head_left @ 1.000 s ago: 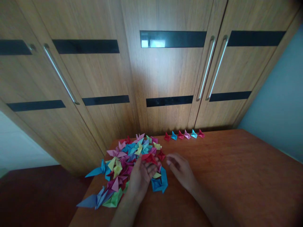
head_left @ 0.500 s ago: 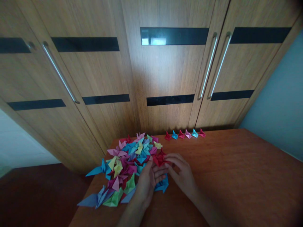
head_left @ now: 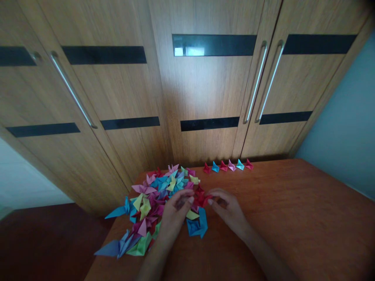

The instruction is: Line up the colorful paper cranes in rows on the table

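Observation:
A red origami piece [head_left: 201, 197] is held between both hands just above the table. My left hand [head_left: 177, 207] pinches its left side with thumb and fingers. On its right side, my right hand [head_left: 227, 207] grips the paper between thumb and forefinger. A blue origami piece [head_left: 197, 225] lies below the hands on the table. Left of them spreads a heap of folded paper pieces [head_left: 145, 208] in pink, green, yellow, blue and purple, partly hidden by my left hand.
A row of several small folded paper pieces [head_left: 223, 166] stands along the back of the wooden table [head_left: 287, 218]. Behind it rises a wooden cupboard [head_left: 205, 89] with long metal handles. A large purple origami piece [head_left: 110, 248] lies near the table's left edge.
My left hand has turned from lying under the red origami piece to pinching its left side. More of the blue piece shows below. The view has shifted slightly.

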### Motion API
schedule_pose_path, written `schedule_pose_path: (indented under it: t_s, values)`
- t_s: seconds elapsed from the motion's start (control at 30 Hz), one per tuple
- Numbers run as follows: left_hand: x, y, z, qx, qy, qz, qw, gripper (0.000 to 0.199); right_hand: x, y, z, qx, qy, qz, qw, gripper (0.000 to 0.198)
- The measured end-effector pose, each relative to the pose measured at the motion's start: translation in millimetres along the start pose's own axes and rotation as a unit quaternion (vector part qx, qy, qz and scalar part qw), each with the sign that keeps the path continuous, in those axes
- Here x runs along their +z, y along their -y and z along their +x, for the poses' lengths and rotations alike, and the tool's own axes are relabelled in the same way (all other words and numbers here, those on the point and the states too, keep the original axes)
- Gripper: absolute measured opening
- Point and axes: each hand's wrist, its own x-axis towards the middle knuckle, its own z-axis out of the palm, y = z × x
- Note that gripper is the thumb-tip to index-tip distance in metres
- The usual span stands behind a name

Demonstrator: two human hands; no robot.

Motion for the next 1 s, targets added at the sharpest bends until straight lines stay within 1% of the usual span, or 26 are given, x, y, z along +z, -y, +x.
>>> schedule_pose_path:
  t_s: [0.1, 0.2, 0.37, 0.47, 0.53, 0.63, 0.77, 0.87, 0.93, 1.0]
  values:
    - [0, 3, 1, -0.004, 0.012, 0.019, 1.000, 0.023, 0, -2, 0, 0.009, 0.003, 0.012, 1.000, 0.014]
    - [2, 5, 0, -0.010, 0.019, 0.025, 0.999, 0.022, 2, -6, -1, 0.030, -0.004, 0.047, 0.998, 0.017]
    - [6, 6, -2, -0.019, 0.040, 0.037, 0.998, 0.026, 4, -7, -2, 0.118, -0.029, 0.148, 0.981, 0.026]
    - [10, 8, -4, -0.031, 0.038, 0.055, 0.997, 0.026, 3, -4, -1, 0.133, -0.049, 0.182, 0.973, 0.030]
    - [11, 9, -5, -0.032, 0.033, 0.064, 0.997, 0.022, 2, -3, -1, 0.131, -0.049, 0.186, 0.973, 0.031]
    - [10, 10, -5, -0.021, 0.031, 0.073, 0.997, 0.017, -1, -3, -1, 0.117, -0.017, 0.157, 0.981, 0.032]
    - [9, 9, -7, 0.002, 0.025, 0.096, 0.995, 0.016, -6, -3, 0, 0.052, 0.037, 0.032, 0.997, 0.022]
    - [10, 8, -8, 0.009, 0.016, 0.126, 0.992, 0.017, -12, -3, 2, 0.000, 0.056, -0.027, 0.998, 0.019]
    - [11, 7, -9, 0.010, 0.010, 0.135, 0.991, 0.019, -22, -6, 4, -0.016, 0.044, -0.039, 0.998, 0.018]
    - [12, 5, -9, 0.008, 0.005, 0.137, 0.991, 0.021, -38, -13, 8, -0.008, -0.013, -0.047, 0.999, 0.019]
